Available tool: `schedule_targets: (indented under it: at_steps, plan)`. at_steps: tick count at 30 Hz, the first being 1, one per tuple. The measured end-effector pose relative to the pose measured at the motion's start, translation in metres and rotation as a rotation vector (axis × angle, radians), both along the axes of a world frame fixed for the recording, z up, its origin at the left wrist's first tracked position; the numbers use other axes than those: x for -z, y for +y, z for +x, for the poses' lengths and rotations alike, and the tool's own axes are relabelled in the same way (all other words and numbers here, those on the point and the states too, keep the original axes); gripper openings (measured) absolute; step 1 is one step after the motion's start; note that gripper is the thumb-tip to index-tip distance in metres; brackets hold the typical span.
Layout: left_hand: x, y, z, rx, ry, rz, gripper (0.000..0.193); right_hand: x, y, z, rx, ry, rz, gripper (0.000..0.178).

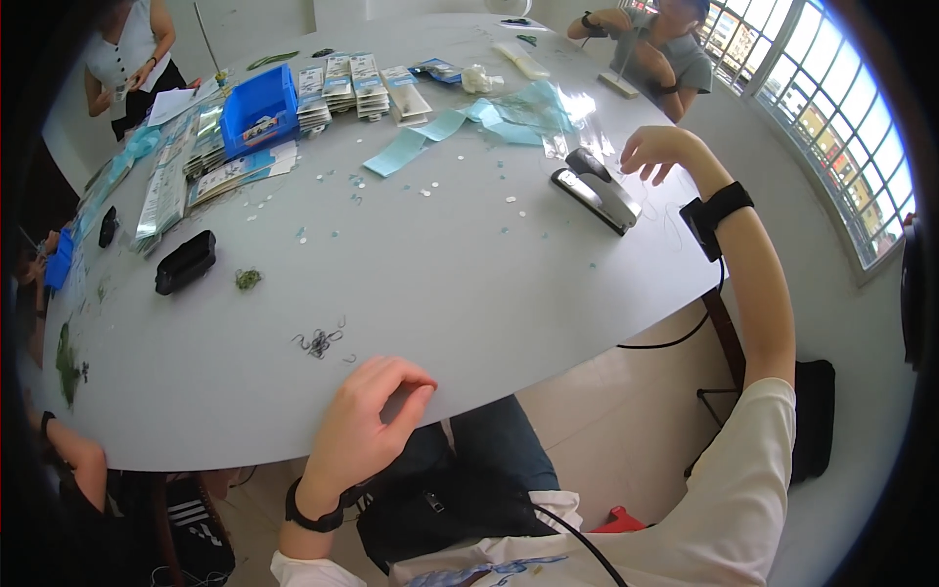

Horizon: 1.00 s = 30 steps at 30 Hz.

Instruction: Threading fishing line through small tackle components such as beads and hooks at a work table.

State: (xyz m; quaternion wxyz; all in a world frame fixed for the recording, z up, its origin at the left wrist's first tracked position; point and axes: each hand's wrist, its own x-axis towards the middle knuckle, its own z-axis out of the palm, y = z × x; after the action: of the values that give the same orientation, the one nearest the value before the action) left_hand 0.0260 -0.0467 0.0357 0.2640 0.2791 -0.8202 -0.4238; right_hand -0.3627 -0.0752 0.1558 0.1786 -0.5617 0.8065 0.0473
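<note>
My left hand (377, 416) is at the near edge of the table, its thumb and index finger brought together in a pinch. What they hold, if anything, is too small to make out. Just beyond it lies a small pile of dark fish hooks (318, 342), with a few loose ones around it. On the right my right hand (665, 155) hangs above the table beside a black and silver stapler (599, 193). Its fingers are loosely bent and apart, and I see nothing between them. Thin clear strands (673, 220) show below that hand.
Left of the hooks are a green tangle of line (247, 279) and a black tray (186, 262). Farther off stand a blue bin (259, 112), stacks of packaged cards (337, 83) and pale blue sheeting (430, 137). Small scraps dot the tabletop (440, 284). Other people are around it.
</note>
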Motion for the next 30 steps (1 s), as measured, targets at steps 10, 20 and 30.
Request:
schedule_targets:
  at_steps: [10,20,30]
  plan:
    - [0.010,-0.004,0.002,0.024,0.041,-0.052,0.006,0.016,0.032,0.041,-0.115,0.201,-0.400,0.041]
    - [0.015,0.000,0.000,0.003,0.112,-0.020,0.010,0.088,0.044,-0.007,0.028,0.136,-0.422,0.035]
    - [0.013,-0.001,0.004,0.037,0.063,-0.125,0.010,0.082,0.064,0.111,-0.335,0.162,-0.618,0.044]
